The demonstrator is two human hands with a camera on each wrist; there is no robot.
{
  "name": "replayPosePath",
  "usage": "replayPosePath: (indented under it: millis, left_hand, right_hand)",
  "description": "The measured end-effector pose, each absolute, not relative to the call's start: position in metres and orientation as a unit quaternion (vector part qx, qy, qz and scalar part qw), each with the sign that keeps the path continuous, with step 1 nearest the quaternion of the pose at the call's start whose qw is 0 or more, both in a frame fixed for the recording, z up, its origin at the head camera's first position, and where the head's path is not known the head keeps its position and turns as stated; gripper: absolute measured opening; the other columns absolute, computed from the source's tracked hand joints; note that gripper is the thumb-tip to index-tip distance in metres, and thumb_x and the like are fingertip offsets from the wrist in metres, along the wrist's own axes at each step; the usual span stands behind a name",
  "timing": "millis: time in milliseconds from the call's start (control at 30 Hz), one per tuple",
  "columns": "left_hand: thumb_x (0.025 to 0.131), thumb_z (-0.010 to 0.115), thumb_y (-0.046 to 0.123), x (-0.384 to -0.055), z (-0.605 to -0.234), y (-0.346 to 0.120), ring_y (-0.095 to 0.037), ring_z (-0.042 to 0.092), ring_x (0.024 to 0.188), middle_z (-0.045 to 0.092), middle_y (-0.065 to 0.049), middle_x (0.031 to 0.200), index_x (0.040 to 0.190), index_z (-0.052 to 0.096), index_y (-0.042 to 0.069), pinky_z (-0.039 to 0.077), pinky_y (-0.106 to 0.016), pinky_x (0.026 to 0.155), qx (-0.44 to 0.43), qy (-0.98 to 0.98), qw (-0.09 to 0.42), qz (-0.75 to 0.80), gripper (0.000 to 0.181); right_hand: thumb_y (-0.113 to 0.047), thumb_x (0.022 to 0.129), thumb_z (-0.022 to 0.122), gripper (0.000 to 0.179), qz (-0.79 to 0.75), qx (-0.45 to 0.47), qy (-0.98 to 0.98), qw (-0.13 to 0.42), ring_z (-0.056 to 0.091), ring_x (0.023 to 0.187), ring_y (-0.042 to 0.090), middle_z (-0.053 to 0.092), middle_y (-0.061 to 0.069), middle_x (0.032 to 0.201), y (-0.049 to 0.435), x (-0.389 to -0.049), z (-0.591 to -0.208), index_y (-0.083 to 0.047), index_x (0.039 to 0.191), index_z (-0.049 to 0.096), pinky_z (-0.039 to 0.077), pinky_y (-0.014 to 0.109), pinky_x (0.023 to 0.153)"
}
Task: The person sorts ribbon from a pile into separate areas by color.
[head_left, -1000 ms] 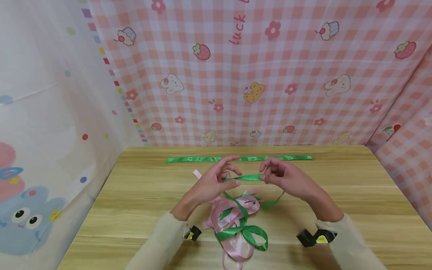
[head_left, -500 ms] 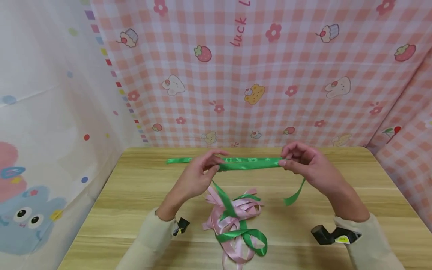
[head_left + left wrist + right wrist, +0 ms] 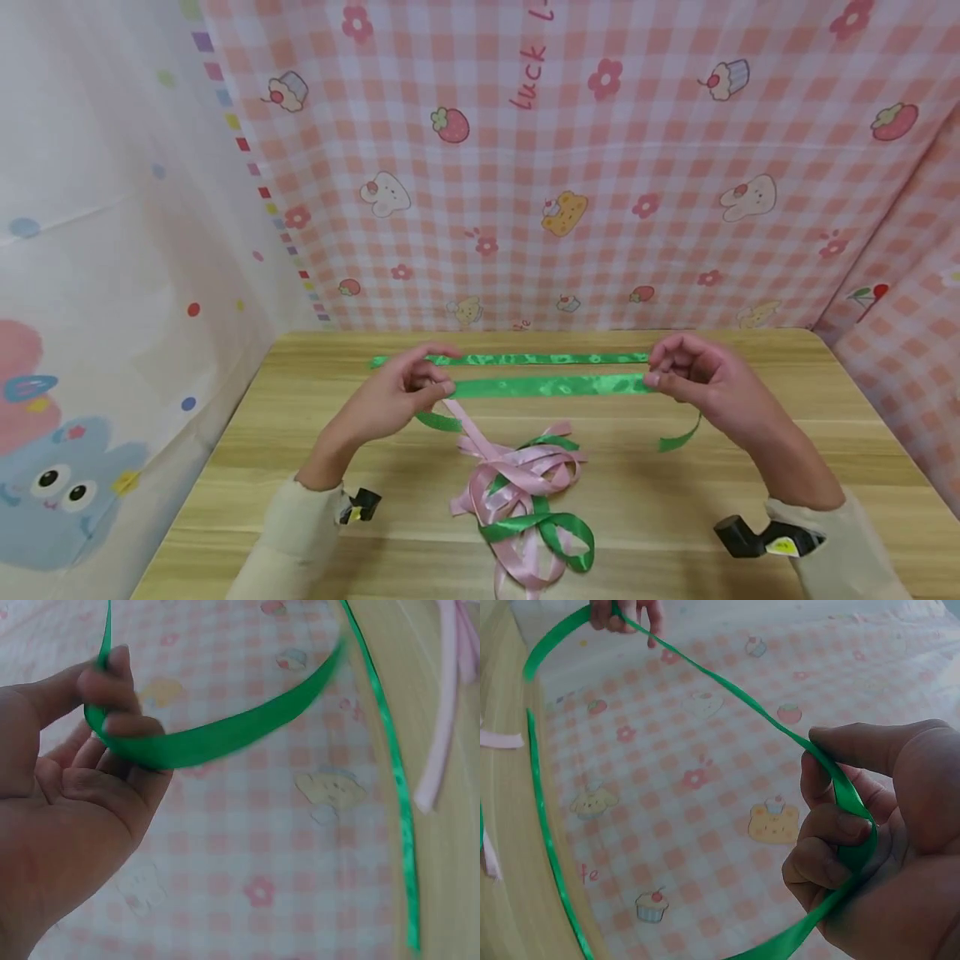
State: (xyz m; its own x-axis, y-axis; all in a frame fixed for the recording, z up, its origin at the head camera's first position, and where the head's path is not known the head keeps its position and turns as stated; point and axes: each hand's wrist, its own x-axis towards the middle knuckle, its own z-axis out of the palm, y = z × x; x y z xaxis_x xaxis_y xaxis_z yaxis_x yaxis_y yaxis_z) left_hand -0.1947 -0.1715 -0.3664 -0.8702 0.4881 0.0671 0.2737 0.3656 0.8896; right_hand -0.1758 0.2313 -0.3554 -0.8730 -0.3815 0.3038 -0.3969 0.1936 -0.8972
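Observation:
A green satin ribbon (image 3: pixel 551 386) is stretched nearly level between both hands, above the wooden table. My left hand (image 3: pixel 401 386) pinches it near one end, and a short tail (image 3: pixel 247 735) curves away from those fingers. At the other side my right hand (image 3: pixel 701 379) pinches it between thumb and index finger. In the right wrist view the ribbon runs on through the curled fingers (image 3: pixel 825 832) and its tail hangs below the palm. Behind, a second green ribbon (image 3: pixel 555 359) lies straight along the table's far edge, partly covered by the hands in the head view.
A loose heap of pink ribbons (image 3: pixel 517 492) lies at the table's middle front, with a looped green ribbon (image 3: pixel 573 533) among them. The wooden table (image 3: pixel 247 500) ends at a pink checked cloth (image 3: pixel 480 192) hung behind. A white printed curtain (image 3: pixel 112 250) hangs on the left.
My hands have moved apart, left hand leftward and right hand rightward, and the green ribbon between them has grown longer and taut. Its left tail has come free of the heap.

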Motion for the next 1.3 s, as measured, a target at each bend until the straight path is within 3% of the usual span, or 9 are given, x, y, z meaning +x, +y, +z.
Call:
replayPosePath:
  millis: [233, 333, 600, 733, 900, 1133, 1300]
  left_hand:
    - [0.098, 0.064, 0.018, -0.194, -0.378, -0.205, -0.019, 0.065, 0.086, 0.070, -0.014, 0.097, 0.134, 0.054, 0.017, 0.049, -0.030, 0.079, 0.214, 0.810, 0.108, 0.536, 0.038]
    - [0.096, 0.066, 0.018, -0.193, -0.382, -0.219, -0.017, 0.062, 0.081, 0.070, -0.016, 0.094, 0.132, 0.056, 0.016, 0.047, -0.030, 0.075, 0.209, 0.813, 0.097, 0.535, 0.037]
    - [0.097, 0.065, 0.019, -0.193, -0.390, -0.249, -0.019, 0.056, 0.072, 0.071, -0.006, 0.092, 0.132, 0.056, 0.012, 0.048, -0.029, 0.062, 0.176, 0.821, 0.098, 0.534, 0.036]
    - [0.095, 0.068, 0.024, -0.195, -0.395, -0.260, -0.022, 0.060, 0.078, 0.070, -0.008, 0.091, 0.130, 0.057, 0.015, 0.049, -0.028, 0.071, 0.148, 0.830, 0.093, 0.530, 0.037]
    - [0.097, 0.065, 0.019, -0.198, -0.405, -0.279, -0.021, 0.066, 0.090, 0.071, 0.001, 0.095, 0.131, 0.055, 0.009, 0.052, -0.030, 0.084, 0.151, 0.811, 0.101, 0.556, 0.037]
    - [0.096, 0.066, 0.018, -0.204, -0.417, -0.295, -0.017, 0.069, 0.081, 0.073, 0.005, 0.091, 0.125, 0.057, 0.012, 0.054, -0.030, 0.084, 0.105, 0.796, 0.102, 0.588, 0.031]
    - [0.098, 0.064, 0.016, -0.207, -0.428, -0.303, -0.017, 0.070, 0.082, 0.072, 0.003, 0.093, 0.123, 0.057, 0.011, 0.056, -0.037, 0.086, 0.092, 0.789, 0.109, 0.598, 0.027]
  right_hand:
    - [0.002, 0.096, 0.060, 0.015, 0.569, 0.250, -0.783, -0.036, 0.053, 0.070, 0.014, 0.062, -0.003, 0.084, 0.247, -0.175, -0.372, -0.008, 0.106, 0.057, 0.042, 0.030, 0.058]
    - [0.002, 0.095, 0.061, 0.016, 0.569, 0.251, -0.781, -0.055, 0.047, 0.065, 0.017, 0.060, -0.004, 0.081, 0.252, -0.175, -0.377, -0.009, 0.106, 0.057, 0.038, 0.033, 0.054]
    - [0.000, 0.096, 0.060, 0.014, 0.572, 0.256, -0.770, -0.124, 0.035, 0.059, 0.024, 0.056, -0.004, 0.080, 0.266, -0.176, -0.385, -0.005, 0.108, 0.054, 0.033, 0.037, 0.049]
    - [0.000, 0.098, 0.057, 0.012, 0.576, 0.257, -0.760, -0.158, 0.027, 0.057, 0.028, 0.056, -0.004, 0.081, 0.277, -0.178, -0.389, -0.004, 0.108, 0.053, 0.029, 0.038, 0.046]
    - [0.002, 0.099, 0.053, 0.012, 0.587, 0.270, -0.736, -0.202, 0.021, 0.054, 0.028, 0.056, -0.004, 0.079, 0.293, -0.184, -0.398, -0.005, 0.109, 0.051, 0.023, 0.040, 0.043]
    - [0.000, 0.103, 0.047, 0.008, 0.591, 0.248, -0.746, -0.180, 0.031, 0.060, 0.031, 0.049, 0.003, 0.077, 0.318, -0.195, -0.417, 0.000, 0.110, 0.049, 0.031, 0.041, 0.053]
    - [-0.005, 0.103, 0.049, 0.011, 0.580, 0.218, -0.764, -0.181, 0.036, 0.065, 0.030, 0.047, 0.003, 0.075, 0.330, -0.200, -0.433, 0.004, 0.109, 0.048, 0.029, 0.043, 0.059]
